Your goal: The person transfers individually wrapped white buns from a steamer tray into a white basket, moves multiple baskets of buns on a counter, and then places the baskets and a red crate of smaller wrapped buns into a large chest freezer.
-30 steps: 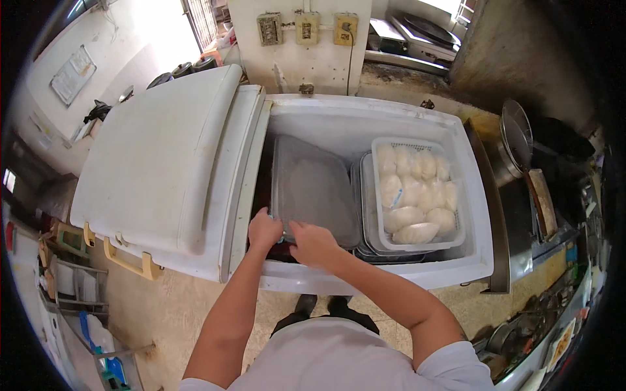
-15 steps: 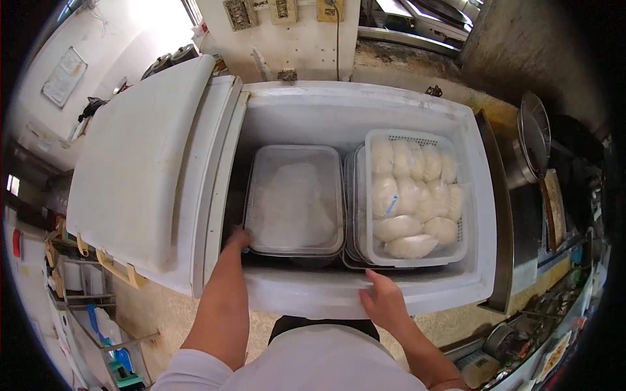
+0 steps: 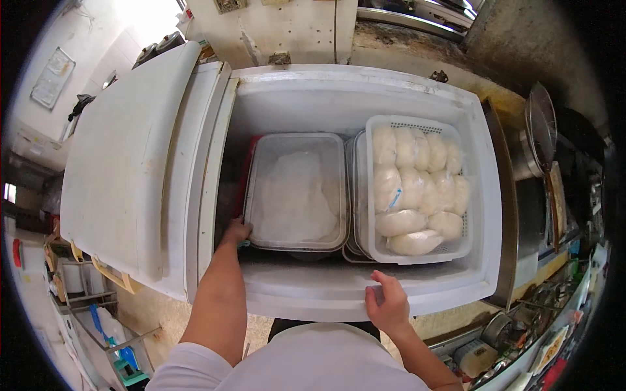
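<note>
My left hand (image 3: 236, 231) reaches down inside a white chest freezer (image 3: 293, 305), at the near left corner of a clear lidded tub (image 3: 297, 195) with pale contents. Its fingers are partly hidden and look closed at the near end of an upright red strip-like edge (image 3: 246, 173), which shows beside the tub's left side. A small teal bit sits by the thumb. My right hand (image 3: 389, 305) is at the freezer's front rim, loosely curled, thumb and forefinger apart, holding nothing. Beyond it stands a white plastic basket (image 3: 466, 244) of bagged, rounded white pieces (image 3: 411, 189).
The freezer's white lid (image 3: 124, 176) is pushed over to the left. Beneath the basket, rims of stacked containers (image 3: 355, 241) show. A large strainer (image 3: 540, 130) stands on the right, beside a metal panel (image 3: 502, 208). A rack (image 3: 85, 287) is at the lower left.
The red edge now shows left of the tub, beside my left hand, where it was dark before. My right hand has shifted slightly right along the rim. The whole view has tilted a little.
</note>
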`<move>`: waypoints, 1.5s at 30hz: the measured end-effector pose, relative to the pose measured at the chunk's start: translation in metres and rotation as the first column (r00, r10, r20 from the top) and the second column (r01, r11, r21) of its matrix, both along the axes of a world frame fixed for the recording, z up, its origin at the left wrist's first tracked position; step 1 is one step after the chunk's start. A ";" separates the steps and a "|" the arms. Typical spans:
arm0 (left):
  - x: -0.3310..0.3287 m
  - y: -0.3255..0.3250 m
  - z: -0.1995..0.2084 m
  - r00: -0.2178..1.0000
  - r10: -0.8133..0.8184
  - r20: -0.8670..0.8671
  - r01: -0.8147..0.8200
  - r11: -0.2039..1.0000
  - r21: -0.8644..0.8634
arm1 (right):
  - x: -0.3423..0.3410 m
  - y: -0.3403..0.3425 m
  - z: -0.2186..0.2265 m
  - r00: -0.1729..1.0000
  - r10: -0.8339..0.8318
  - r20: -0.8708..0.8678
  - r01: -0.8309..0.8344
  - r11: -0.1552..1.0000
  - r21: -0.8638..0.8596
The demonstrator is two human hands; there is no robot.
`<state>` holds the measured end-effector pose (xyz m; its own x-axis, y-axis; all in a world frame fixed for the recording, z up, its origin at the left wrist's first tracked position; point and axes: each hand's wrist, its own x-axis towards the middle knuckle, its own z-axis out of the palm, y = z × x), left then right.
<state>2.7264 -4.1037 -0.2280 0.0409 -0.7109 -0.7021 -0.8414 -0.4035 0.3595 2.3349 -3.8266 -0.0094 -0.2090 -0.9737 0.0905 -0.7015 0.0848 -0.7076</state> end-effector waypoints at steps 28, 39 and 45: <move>-0.125 0.026 0.245 0.741 0.052 -0.669 -0.243 0.950 -0.195 | 0.082 -0.077 -0.007 0.985 0.084 -0.151 -0.116 0.970 -0.216; -0.142 0.089 0.325 0.512 -0.099 -0.853 -0.268 0.925 -0.268 | 0.122 -0.061 0.064 0.993 0.099 -0.070 -0.097 0.995 0.033; -0.074 0.109 0.449 0.675 -0.386 -0.629 -0.271 0.663 -0.698 | 0.150 -0.042 0.123 0.924 0.204 0.323 -0.146 0.970 -0.196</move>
<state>2.6529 -3.9948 0.2212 -0.2619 -0.9373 0.2297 -0.2115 0.2880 0.9340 2.4848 -3.8686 0.1133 -0.0830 -0.9749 0.2067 -0.4103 -0.1556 -0.8986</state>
